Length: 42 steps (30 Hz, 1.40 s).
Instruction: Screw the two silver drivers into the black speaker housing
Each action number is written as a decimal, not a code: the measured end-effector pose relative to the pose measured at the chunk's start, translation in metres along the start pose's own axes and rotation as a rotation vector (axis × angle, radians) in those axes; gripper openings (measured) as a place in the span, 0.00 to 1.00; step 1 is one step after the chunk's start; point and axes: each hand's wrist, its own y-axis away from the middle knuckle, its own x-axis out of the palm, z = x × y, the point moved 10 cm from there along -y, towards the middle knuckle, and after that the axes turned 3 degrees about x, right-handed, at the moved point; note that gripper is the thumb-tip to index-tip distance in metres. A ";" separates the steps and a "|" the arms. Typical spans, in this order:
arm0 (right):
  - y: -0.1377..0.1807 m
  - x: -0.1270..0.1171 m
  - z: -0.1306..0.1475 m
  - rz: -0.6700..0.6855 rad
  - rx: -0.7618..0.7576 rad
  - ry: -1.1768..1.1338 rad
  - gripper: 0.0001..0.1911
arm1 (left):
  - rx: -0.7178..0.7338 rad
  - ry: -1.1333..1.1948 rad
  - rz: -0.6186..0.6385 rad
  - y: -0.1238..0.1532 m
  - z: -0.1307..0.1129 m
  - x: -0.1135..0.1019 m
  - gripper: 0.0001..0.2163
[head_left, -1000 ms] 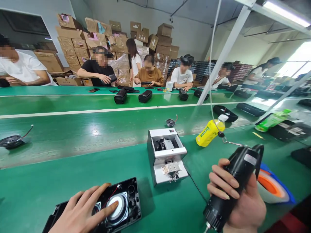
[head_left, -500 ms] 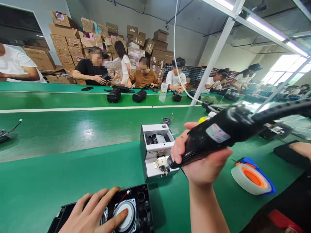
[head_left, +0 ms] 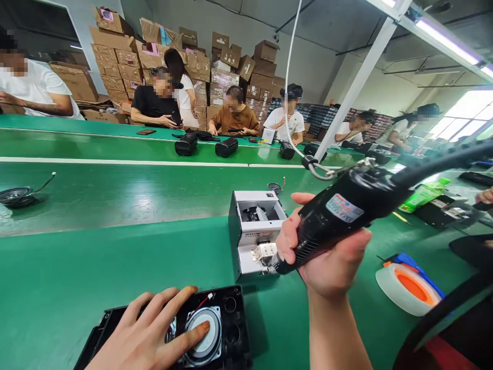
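My left hand (head_left: 150,334) lies flat, fingers spread, on a black speaker housing (head_left: 231,321) at the bottom of the view, with a fingertip on the round silver speaker driver (head_left: 204,334). My right hand (head_left: 327,257) grips a black electric screwdriver (head_left: 346,210) that hangs on a white cord. The tool is tilted, and its tip meets the outlet of the white screw feeder box (head_left: 254,231) just behind the housing.
A tape roll with an orange core (head_left: 408,288) lies to the right on the green bench (head_left: 96,272). A loose speaker (head_left: 15,195) sits far left on the conveyor. Several people work across the belt, with black speaker bodies (head_left: 187,144) and stacked cartons (head_left: 231,56) behind.
My right hand swung the screwdriver from upright at the right over to the screw feeder, tip now at its outlet. My left hand has stayed on the speaker.
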 end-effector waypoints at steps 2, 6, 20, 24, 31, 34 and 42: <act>0.003 -0.001 0.005 -0.012 0.025 -0.005 0.35 | -0.035 0.032 0.019 0.000 -0.003 0.002 0.40; 0.004 0.003 0.023 0.008 0.041 -0.038 0.33 | -0.104 0.050 0.059 0.001 -0.004 0.002 0.45; -0.004 0.064 0.006 0.048 0.208 -0.263 0.30 | -0.099 0.042 0.144 -0.018 -0.013 -0.025 0.37; 0.003 0.074 -0.018 0.099 0.220 -0.327 0.29 | -0.215 0.111 0.180 -0.017 -0.009 -0.022 0.35; 0.010 0.078 -0.048 0.196 0.180 -0.374 0.28 | -0.204 0.144 0.189 -0.016 -0.009 -0.021 0.32; 0.012 0.082 -0.052 0.245 0.128 -0.387 0.30 | -0.196 0.149 0.209 -0.016 -0.008 -0.020 0.31; 0.021 0.086 -0.068 0.199 0.247 -0.328 0.28 | -0.201 0.195 0.244 -0.018 -0.007 -0.018 0.28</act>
